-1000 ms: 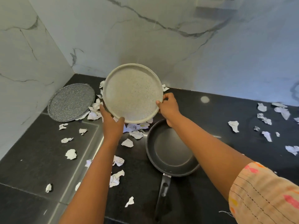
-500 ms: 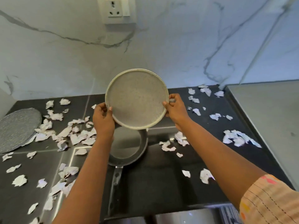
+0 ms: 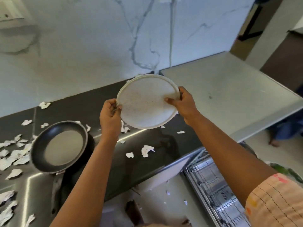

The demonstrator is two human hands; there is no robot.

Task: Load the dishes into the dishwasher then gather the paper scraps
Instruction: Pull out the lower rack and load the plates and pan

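Both hands, left hand (image 3: 109, 114) and right hand (image 3: 183, 102), fingers gripping round speckled white plate (image 3: 146, 104), not racked; black frying pan (image 3: 59, 146) and white paper scraps (image 3: 147, 150) left on tabletop (image 3: 164, 143).

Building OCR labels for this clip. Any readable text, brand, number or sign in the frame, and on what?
None readable.
Paper scraps: faint dark marks on some, too blurred to read.
Plate, held by left hand and right hand: speckles only, no text.
Pan: no marking visible.
Wall socket: blurred, no label legible.
Dishwasher rack: no text visible.
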